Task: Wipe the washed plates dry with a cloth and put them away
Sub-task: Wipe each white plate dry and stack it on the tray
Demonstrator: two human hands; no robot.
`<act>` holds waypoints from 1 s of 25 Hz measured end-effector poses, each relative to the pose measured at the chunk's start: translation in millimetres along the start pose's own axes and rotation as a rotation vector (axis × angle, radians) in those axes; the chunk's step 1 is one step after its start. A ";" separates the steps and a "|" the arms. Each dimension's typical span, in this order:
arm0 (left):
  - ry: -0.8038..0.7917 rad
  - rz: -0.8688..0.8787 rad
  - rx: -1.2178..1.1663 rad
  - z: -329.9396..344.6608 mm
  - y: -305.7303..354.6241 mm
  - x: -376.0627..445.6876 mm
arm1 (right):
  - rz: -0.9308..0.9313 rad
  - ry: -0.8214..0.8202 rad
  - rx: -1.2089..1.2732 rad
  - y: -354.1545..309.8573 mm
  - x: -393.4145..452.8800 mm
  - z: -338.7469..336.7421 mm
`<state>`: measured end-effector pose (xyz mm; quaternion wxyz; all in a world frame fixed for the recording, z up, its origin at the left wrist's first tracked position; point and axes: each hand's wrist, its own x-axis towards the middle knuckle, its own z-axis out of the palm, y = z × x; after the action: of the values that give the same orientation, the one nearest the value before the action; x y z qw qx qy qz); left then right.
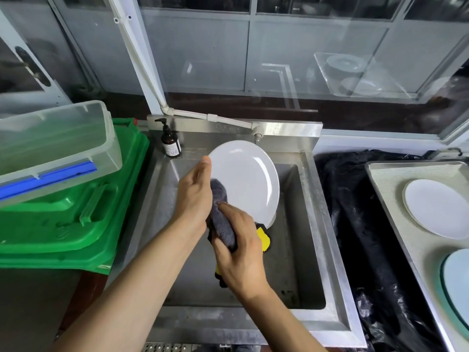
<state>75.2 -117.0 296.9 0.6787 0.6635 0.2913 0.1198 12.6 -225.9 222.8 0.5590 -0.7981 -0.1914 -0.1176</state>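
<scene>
Holding a white plate [247, 179] tilted on edge above the steel sink [311, 189], the left hand [194, 193] clamps the plate's left rim, its fingers pressed together behind the rim with the thumb tip reaching up over the edge. The right hand [241, 246] grips a grey cloth [223, 217], fingers curled round the bundle, and presses its top end against the plate's near-left face. A yellow, black-edged part of the cloth [262, 238] hangs out at the right of that hand, just under the plate's low edge. The plate's far rim sits close beneath the tap spout [257, 137]; its right rim stands apart from the sink's right wall, leaving open basin on that side and nearer the body. A brown pump bottle [171, 142] stands on the sink's far-left corner, near the plate's upper-left edge. Left of the sink, a clear box [58, 146] lies on green crates [76, 212] that butt against the sink's left rim. To the right, beyond black plastic sheeting [355, 224], a tray [385, 179] carries another white plate [436, 208] and a pale blue one [456, 283] cut by the picture's edge.
</scene>
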 end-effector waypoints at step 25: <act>0.097 -0.152 -0.098 5.4 13.6 22.8 | -0.176 0.026 -0.337 -1.3 29.6 -32.1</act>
<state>99.5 -107.8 304.4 0.7025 0.5991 0.3669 0.1140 39.4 -250.5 246.9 0.4074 -0.8591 -0.2306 -0.2068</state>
